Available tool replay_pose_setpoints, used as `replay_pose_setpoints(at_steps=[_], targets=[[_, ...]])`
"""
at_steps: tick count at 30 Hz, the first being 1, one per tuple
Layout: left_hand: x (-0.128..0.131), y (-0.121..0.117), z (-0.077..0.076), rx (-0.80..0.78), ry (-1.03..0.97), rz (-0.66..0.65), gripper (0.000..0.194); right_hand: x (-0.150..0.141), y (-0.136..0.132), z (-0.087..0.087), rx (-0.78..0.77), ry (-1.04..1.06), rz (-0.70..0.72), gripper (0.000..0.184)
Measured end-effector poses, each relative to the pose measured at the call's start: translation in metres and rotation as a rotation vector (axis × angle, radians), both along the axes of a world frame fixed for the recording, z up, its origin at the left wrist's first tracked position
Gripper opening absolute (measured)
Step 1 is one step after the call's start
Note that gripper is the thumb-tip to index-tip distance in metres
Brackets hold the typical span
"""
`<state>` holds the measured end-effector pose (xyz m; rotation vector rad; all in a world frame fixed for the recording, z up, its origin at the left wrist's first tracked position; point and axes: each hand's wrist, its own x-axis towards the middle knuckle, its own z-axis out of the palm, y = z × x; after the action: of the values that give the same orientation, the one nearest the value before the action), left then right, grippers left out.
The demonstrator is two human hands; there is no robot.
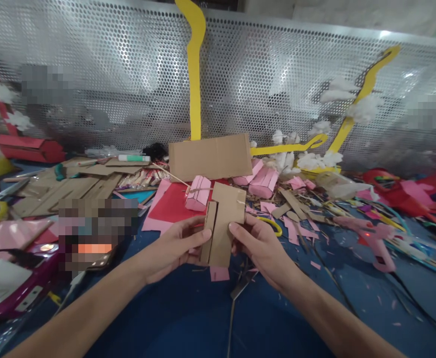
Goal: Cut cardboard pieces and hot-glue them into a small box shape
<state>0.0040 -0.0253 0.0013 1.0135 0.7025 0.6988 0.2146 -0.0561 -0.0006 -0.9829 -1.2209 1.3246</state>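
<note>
Both hands hold a small folded piece of brown cardboard [225,226] up in front of me, above the blue table. My left hand [184,242] grips its left side, where a narrow strip stands apart from the wider panel by a dark gap. On the right edge, my right hand [253,236] pinches the panel with the thumb on its face. The other fingers of both hands are partly hidden behind the cardboard. Just beyond it lie a pink folded paper box [198,194] and a red paper sheet [167,201].
A pink glue gun [370,238] with a lit red light rests at right, its cable trailing forward. A larger cardboard box [210,158] with a yellow strip [194,89] stands before the perforated metal screen [240,74]. Paper and cardboard scraps [296,206] litter the blue table [158,318].
</note>
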Motion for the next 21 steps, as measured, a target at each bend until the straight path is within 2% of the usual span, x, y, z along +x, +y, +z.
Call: replay_pose_setpoints(at_steps=[15,21], targets=[[0.0029,-0.0024,-0.0076,0.027,-0.037,0.021,0.051,0.0002,0.0005,0.0008,0.0,-0.031,0.018,0.033],[0.0044,-0.0029,-0.0046,0.032,0.007,0.056,0.049,0.0,0.0008,-0.0009,0.001,-0.048,0.012,0.032]])
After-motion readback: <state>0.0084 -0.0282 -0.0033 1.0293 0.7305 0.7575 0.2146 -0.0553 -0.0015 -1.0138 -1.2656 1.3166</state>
